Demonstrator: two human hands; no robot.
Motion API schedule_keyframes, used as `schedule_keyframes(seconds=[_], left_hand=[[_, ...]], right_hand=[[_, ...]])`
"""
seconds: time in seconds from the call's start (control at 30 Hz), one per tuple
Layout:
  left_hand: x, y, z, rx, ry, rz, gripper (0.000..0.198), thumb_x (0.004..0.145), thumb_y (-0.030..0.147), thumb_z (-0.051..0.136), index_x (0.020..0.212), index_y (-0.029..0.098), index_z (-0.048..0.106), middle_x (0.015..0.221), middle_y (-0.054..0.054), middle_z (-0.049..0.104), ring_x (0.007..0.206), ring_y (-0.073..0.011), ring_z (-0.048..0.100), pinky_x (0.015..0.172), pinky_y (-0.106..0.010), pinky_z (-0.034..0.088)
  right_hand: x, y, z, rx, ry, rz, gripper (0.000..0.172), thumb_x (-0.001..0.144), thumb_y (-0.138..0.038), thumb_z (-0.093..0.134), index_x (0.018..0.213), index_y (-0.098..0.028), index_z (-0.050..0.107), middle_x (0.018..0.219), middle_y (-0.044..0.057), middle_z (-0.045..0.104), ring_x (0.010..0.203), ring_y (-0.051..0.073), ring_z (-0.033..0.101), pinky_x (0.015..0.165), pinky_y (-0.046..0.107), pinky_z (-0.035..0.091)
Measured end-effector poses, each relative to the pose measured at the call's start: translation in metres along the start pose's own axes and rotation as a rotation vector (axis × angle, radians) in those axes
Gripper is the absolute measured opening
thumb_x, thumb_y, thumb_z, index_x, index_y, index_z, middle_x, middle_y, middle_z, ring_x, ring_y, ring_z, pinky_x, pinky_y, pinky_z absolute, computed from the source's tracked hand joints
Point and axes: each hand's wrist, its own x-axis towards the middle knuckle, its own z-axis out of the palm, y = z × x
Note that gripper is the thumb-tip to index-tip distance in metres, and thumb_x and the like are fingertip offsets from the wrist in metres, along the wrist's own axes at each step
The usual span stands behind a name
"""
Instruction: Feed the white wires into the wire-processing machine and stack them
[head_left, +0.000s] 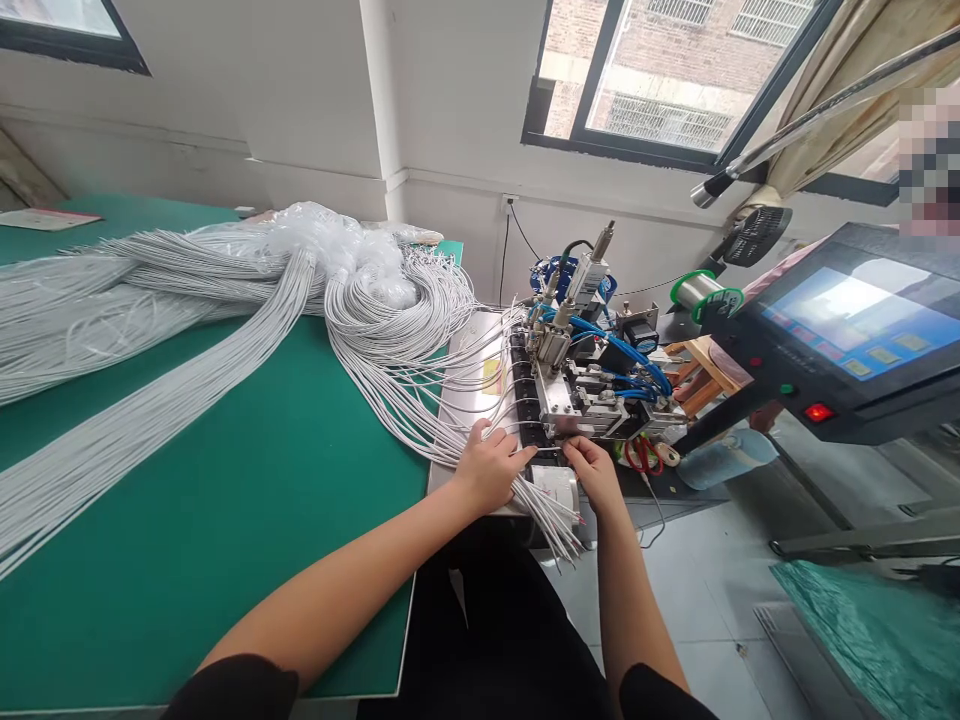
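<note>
One white wire [549,449] spans the short gap between the hands, long axis running left to right across the machine's near end. Left hand [491,468] fingers narrow, seemingly pinching the wire farther back; right hand [589,465] nearer the tip, thumb and fingertip brought together on it, exact contact too small to confirm. Loose wire ends [553,520] fan out just below, between the forearms, coming from under the left hand. Machine [555,375] stands just beyond both hands, more wires laid side by side along its left edge. Right of it, red-handled scissors [643,456], then a bluish plastic container [727,459], contents can't tell. Left, green worktop [225,500] carries long wire bundles [225,385], partly wrapped in clear plastic bags [311,230]. Farther back: wire spool [699,296], silvery strand wound on it, near the screen [862,310]; small fan [757,236] by the curtain [840,95].
</note>
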Motion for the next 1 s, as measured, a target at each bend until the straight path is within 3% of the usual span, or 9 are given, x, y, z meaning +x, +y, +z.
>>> schedule_keyframes(seconds=[0.53,0.7,0.83,1.0], left_hand=[[0.001,-0.001,0.003,-0.026,0.003,-0.019,0.046,0.07,0.015,0.057,0.115,0.022,0.064,0.089,-0.007,0.063,0.089,-0.0231,0.053,0.097,-0.047,0.024],[-0.001,-0.001,0.002,-0.021,0.044,0.003,0.041,0.071,0.013,0.055,0.11,0.021,0.065,0.101,-0.008,0.064,0.1,-0.0243,0.053,0.099,-0.048,0.023],[-0.002,-0.001,0.003,-0.007,0.056,0.011,0.04,0.069,0.012,0.056,0.108,0.019,0.065,0.103,-0.007,0.064,0.102,-0.0242,0.053,0.1,-0.049,0.022],[-0.002,0.0,0.003,-0.001,0.078,0.023,0.037,0.07,0.012,0.057,0.105,0.018,0.065,0.1,-0.007,0.066,0.101,-0.0245,0.054,0.099,-0.05,0.022]], right_hand=[[-0.002,0.005,0.017,0.385,0.019,0.257,0.032,0.061,-0.046,0.064,0.057,-0.021,0.044,0.049,-0.006,0.035,0.046,0.01,0.029,0.046,0.024,0.025],[-0.012,0.007,0.007,0.18,0.1,0.165,0.035,0.07,-0.051,0.065,0.063,-0.019,0.053,0.056,-0.002,0.048,0.053,0.013,0.041,0.052,0.026,0.033],[-0.028,-0.005,-0.007,-0.054,0.179,0.047,0.035,0.08,-0.05,0.059,0.069,-0.018,0.058,0.064,0.002,0.056,0.062,0.015,0.049,0.059,0.026,0.039],[-0.051,-0.043,-0.016,-0.242,0.017,-0.096,0.029,0.088,-0.044,0.054,0.075,-0.019,0.061,0.065,0.001,0.056,0.058,0.015,0.049,0.056,0.026,0.039]])
